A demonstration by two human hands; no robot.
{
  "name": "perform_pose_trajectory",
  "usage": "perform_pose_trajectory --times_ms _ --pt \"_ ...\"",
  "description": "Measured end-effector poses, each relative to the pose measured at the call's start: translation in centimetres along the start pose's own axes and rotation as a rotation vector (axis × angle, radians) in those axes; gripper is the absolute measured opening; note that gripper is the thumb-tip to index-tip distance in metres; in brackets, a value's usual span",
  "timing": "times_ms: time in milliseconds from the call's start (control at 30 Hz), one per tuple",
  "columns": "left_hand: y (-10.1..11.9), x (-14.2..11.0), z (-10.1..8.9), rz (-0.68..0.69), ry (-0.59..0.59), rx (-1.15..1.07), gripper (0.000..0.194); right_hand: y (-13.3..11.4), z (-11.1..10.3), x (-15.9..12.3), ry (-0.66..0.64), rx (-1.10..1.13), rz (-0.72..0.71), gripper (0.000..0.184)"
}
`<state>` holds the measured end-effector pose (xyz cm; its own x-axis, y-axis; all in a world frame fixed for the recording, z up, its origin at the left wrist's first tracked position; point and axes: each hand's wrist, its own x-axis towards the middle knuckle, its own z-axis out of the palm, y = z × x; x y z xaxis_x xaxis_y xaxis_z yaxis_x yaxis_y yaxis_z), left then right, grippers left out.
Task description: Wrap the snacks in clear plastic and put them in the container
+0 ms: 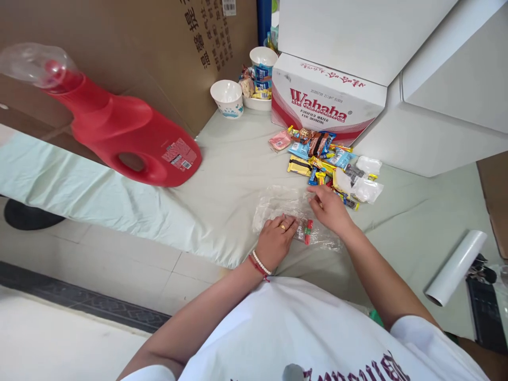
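A crumpled clear plastic bag (273, 200) lies on the cloth-covered table in front of me, with a small red-and-green wrapped piece (308, 232) in or under it. My left hand (275, 241) rests on the bag's near part, fingers stretched out and pressing down. At the bag's right side, my right hand (331, 210) has its fingers bent and the thumb close to the index finger, seemingly pinching the film. Just beyond my right hand spreads a pile of small wrapped snacks (317, 164), in yellow, blue, brown and clear wrappers.
A white-and-red Wahaha carton (325, 100) stands behind the snacks. Left of it are a white paper cup (227, 99) and a white dish (257, 103) holding packets. A big red jug (130, 132) stands at left. A white roll (456, 268) and a dark phone (486, 315) lie right.
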<state>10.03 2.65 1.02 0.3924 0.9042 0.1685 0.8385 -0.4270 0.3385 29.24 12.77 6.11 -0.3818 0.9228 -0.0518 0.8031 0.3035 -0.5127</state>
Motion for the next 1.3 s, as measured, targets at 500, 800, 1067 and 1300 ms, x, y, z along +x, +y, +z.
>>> perform_pose_trajectory --times_ms 500,800,1067,1300 --pt "1.5 -0.2 -0.7 -0.09 -0.025 0.101 0.042 -1.5 -1.2 3.3 -0.212 -0.227 -0.182 0.016" --pt "1.6 0.1 -0.8 -0.116 -0.06 0.06 0.037 -3.6 0.3 -4.6 -0.168 -0.328 -0.183 0.031" --pt "1.6 0.2 -1.1 -0.099 -0.08 0.089 0.039 0.0 -0.7 0.7 -0.115 -0.008 -0.035 0.06" --pt "1.9 0.2 -1.2 -0.114 -0.108 0.094 0.041 1.6 -0.4 3.8 -0.391 0.182 -0.073 0.021"
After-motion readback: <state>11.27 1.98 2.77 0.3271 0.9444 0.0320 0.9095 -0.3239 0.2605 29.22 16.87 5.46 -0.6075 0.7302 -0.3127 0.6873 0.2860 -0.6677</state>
